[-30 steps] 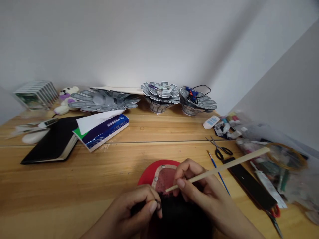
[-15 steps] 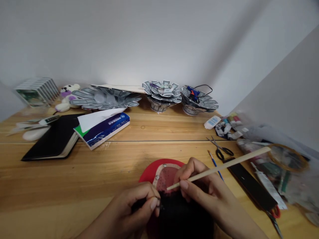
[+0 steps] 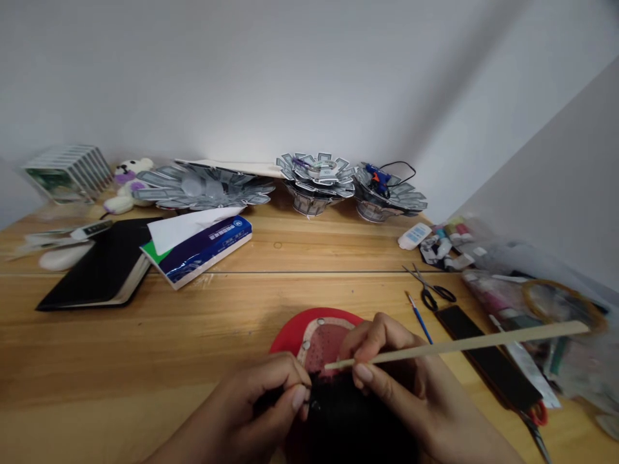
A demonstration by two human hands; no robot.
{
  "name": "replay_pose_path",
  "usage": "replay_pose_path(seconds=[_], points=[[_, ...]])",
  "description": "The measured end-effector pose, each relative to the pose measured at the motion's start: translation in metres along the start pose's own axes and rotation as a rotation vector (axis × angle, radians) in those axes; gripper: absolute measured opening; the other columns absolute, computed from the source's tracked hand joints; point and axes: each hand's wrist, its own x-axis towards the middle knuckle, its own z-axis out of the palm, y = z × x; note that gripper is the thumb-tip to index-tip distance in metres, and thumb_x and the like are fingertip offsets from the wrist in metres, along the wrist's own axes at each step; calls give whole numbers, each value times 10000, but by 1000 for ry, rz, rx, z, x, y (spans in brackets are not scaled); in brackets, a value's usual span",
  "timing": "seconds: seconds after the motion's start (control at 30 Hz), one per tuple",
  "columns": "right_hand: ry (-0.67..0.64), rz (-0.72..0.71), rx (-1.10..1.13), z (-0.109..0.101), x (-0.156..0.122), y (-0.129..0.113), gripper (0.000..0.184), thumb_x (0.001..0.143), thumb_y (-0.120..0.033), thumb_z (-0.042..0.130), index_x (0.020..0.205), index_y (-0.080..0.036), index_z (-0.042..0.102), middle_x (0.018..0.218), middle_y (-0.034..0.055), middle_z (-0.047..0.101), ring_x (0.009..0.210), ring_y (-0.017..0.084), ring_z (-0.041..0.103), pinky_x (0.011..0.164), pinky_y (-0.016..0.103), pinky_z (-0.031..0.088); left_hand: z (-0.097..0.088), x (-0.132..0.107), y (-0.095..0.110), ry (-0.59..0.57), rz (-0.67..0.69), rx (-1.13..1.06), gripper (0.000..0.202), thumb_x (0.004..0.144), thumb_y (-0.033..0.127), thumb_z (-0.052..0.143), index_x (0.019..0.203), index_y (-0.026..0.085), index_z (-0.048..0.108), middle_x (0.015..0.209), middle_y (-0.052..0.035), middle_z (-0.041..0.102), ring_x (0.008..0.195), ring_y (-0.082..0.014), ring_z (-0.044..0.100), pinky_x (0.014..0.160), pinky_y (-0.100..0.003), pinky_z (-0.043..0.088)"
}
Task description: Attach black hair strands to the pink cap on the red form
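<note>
My right hand [image 3: 403, 380] pinches a pale wooden chopstick [image 3: 488, 341], its thin tip over a pink, dotted patch [image 3: 324, 341]. A beige rim [image 3: 309, 332] fixed with silvery pins edges this patch, which sits on a red rounded form [image 3: 285, 332]. Below the tip lies a mass of black hair-like material [image 3: 358, 419], covering the lower part of the form. At its left edge my left hand [image 3: 265, 396] is closed, thumb against forefinger; what lies between those fingers is too small and dark to make out.
Scissors [image 3: 428, 288], a blue paintbrush [image 3: 420, 317] and a black case [image 3: 483, 354] lie on the right, near plastic bags [image 3: 575, 380]. On the left are a black notebook [image 3: 106, 264] and a tissue pack [image 3: 207, 251]. Petalled grey bowls [image 3: 314, 187] stand along the wall.
The chopstick's thick end has swung down and to the right, so it lies flatter. Its tip stays over the pink patch. My left hand has hardly moved.
</note>
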Motion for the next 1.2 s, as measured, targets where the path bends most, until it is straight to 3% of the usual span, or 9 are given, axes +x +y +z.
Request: replay_pose_path(seconds=[0.2, 0.33, 0.53, 0.6, 0.67, 0.8, 0.9, 1.03, 1.2], points=[[-22, -63, -44, -1, 2, 1, 150, 1013, -280, 560, 869, -245, 577, 892, 14, 640, 844, 169, 594, 727, 272, 444, 0, 2, 1, -33, 70, 72, 277, 997, 286, 440, 779, 192, 583, 781, 6, 622, 718, -126, 562, 673, -207, 416], [7, -43, -4, -1, 2, 1, 209, 1007, -370, 568, 845, -239, 573, 821, 6, 600, 769, 166, 569, 673, 271, 432, 1, 0, 1, -25, 66, 31, 285, 1002, 295, 445, 791, 193, 606, 787, 6, 626, 697, -119, 556, 641, -202, 412], [-25, 62, 109, -4, 3, 3, 256, 965, -431, 629, 844, -218, 555, 792, -1, 581, 718, 145, 535, 634, 248, 414, -9, 0, 14, 15, -36, -238, 427, 951, 558, 566, 767, 191, 687, 781, -16, 644, 748, -145, 575, 703, -221, 445], [-23, 78, 151, -3, 5, 1, 267, 953, -432, 650, 837, -211, 555, 771, -9, 591, 668, 124, 511, 596, 228, 397, -12, 1, 15, 0, -105, -383, 469, 902, 619, 611, 747, 180, 674, 724, 2, 616, 600, -100, 542, 574, -187, 410], [-11, 93, 189, 0, 7, -1, 274, 942, -431, 668, 834, -205, 559, 749, -14, 602, 626, 107, 492, 568, 210, 388, -12, 1, 10, -20, -170, -520, 459, 887, 609, 642, 754, 170, 654, 646, 35, 557, 424, -40, 404, 435, -164, 299], [12, 125, 249, 5, 10, -7, 245, 931, -423, 686, 862, -198, 618, 744, -5, 639, 608, 103, 518, 557, 196, 416, -6, 1, -2, -23, -196, -714, 428, 873, 555, 686, 723, 161, 618, 611, 47, 496, 380, -26, 272, 373, -171, 186], [29, 98, 201, 7, 10, -9, 234, 940, -404, 676, 835, -195, 687, 762, 6, 653, 622, 107, 540, 576, 199, 443, -8, 0, 6, -27, -153, -648, 426, 882, 554, 683, 722, 164, 622, 658, 30, 516, 474, -55, 325, 437, -171, 251], [26, 59, 136, 7, 9, -7, 259, 952, -385, 660, 781, -201, 725, 745, 3, 654, 630, 109, 551, 589, 196, 453, -17, -3, 28, -52, -62, -407, 466, 922, 577, 616, 696, 170, 605, 739, 3, 551, 671, -116, 437, 646, -209, 379], [46, 34, 69, 6, 9, -8, 219, 953, -355, 660, 825, -207, 758, 753, 9, 691, 638, 115, 567, 585, 204, 446, -17, -4, 35, -79, -68, -347, 499, 929, 619, 568, 694, 179, 584, 727, -1, 545, 689, -141, 458, 659, -242, 371]])
